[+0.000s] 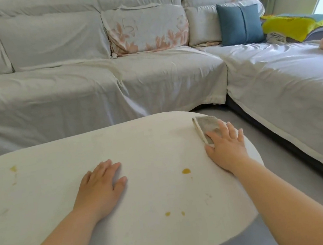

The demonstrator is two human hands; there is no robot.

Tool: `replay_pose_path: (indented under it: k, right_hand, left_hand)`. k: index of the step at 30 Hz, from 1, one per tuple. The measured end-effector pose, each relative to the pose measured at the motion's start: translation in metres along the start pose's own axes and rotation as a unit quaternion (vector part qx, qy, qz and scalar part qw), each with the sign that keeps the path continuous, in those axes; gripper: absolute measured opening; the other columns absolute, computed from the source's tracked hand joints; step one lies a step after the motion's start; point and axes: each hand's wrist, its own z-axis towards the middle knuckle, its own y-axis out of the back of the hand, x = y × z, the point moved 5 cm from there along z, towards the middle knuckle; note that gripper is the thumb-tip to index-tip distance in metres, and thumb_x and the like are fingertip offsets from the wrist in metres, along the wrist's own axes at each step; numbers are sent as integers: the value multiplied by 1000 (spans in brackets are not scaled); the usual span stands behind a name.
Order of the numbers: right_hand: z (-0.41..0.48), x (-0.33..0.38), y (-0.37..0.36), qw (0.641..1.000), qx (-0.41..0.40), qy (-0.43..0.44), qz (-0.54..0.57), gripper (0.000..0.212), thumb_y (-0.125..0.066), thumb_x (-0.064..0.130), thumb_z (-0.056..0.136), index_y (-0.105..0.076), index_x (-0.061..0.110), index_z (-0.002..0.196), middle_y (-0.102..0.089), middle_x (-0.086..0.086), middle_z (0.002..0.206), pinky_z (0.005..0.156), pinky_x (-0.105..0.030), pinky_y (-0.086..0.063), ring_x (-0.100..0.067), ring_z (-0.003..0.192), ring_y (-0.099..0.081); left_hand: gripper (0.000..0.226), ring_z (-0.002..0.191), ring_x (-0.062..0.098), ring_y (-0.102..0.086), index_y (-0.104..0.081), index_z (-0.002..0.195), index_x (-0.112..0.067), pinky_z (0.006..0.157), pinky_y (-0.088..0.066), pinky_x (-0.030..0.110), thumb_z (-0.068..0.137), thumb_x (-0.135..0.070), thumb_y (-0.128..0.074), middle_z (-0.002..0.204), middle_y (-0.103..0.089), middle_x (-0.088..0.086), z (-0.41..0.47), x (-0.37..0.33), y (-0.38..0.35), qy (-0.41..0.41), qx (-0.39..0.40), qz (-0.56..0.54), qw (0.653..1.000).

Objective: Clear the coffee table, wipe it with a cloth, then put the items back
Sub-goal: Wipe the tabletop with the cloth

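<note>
The white oval coffee table (139,145) fills the lower half of the view, with nothing standing on it. Amber spots mark its top: one (186,171) between my hands, two small ones (167,214) nearer me, and one (13,168) at the far left. A folded grey cloth (205,125) lies at the table's right end. My right hand (226,149) presses flat on the cloth with its fingers spread. My left hand (101,184) rests flat on the bare tabletop near the middle, holding nothing.
A large L-shaped sofa under a pale cover (111,83) runs behind and to the right of the table, with a floral cushion (147,29), a blue cushion (240,23) and a yellow blanket (295,24). Grey floor (273,159) separates table and sofa.
</note>
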Motion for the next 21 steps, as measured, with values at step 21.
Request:
replay_pose_path:
  k: [21]
  right_hand:
    - [100,83,-12,998,18,59,29,50,-32,22,90,-24,31,139,-16,5,154,105,-40,-26,-21,139,-17]
  left_hand:
    - [49,141,8,1,-16,139,-32,113,4,32,91,-42,-21,154,-6,-7,8,6,-3,-10,-26,-30,999]
